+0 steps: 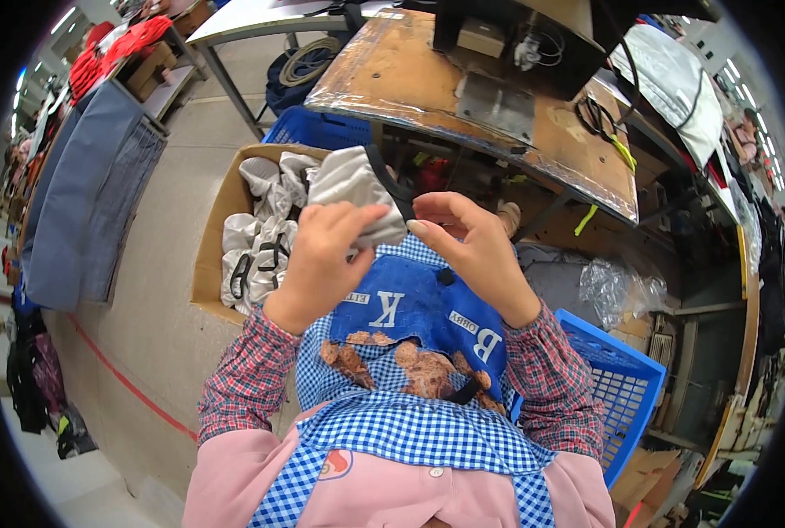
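Note:
In front of my chest I hold up a light grey fabric piece [350,182] with a black band along one edge. My left hand [324,255] grips its lower part, index finger stretched across the cloth and the other fingertips partly hidden. My right hand [473,239] pinches the black band between thumb and fingers on the right side. Just beyond and left of my left hand stands an open cardboard box [206,255], holding several similar grey pieces [253,239] with black trim, loosely heaped.
A brown-topped workbench [384,66] with a dark machine stands ahead. A blue crate [309,128] sits behind the box, and another blue basket [617,387] is by my right elbow. Clear plastic wrap [617,290] lies at right. Grey-blue sheets [84,202] drape at left.

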